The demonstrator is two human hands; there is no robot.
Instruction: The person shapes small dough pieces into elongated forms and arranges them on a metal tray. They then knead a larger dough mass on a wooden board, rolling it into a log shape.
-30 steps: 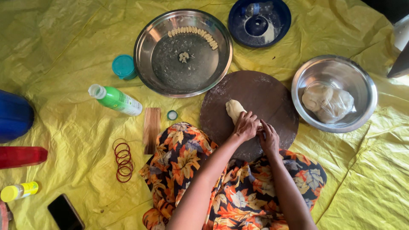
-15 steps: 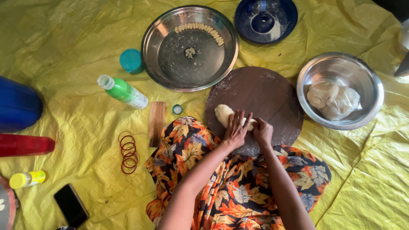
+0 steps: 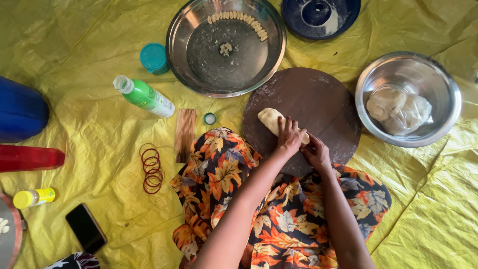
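**Two hands on one dough roll, close to the board's near side**

Both your hands are pressing down on the dough roll (image 3: pixel 271 119), so watch that near end. Your left hand (image 3: pixel 290 135) lies flat over the roll's middle, fingers spread narrow, and your right hand (image 3: pixel 314 153) sits at about four o'clock from it, curled over the hidden end. Neither hand is lifting anything; both press on the dough.

Here's the risk as I read it: the roll runs from ten o'clock towards four o'clock on the round brown board (image 3: pixel 308 99), and your hands work near the board's six o'clock rim. Push too far and the dough could slide off onto your patterned cloth lap (image 3: pixel 224 174). Uneven pressure could also thin the middle and tear it.

Only the far end of the dough shows: pale cream, smooth, rounded, slightly floury against the dusted board. How long it runs under your palms, I cannot tell.

At twelve o'clock sits the steel tray (image 3: pixel 226 47) with small shaped pieces along its rim; at three o'clock, the steel bowl (image 3: pixel 408 97) holding wrapped dough.
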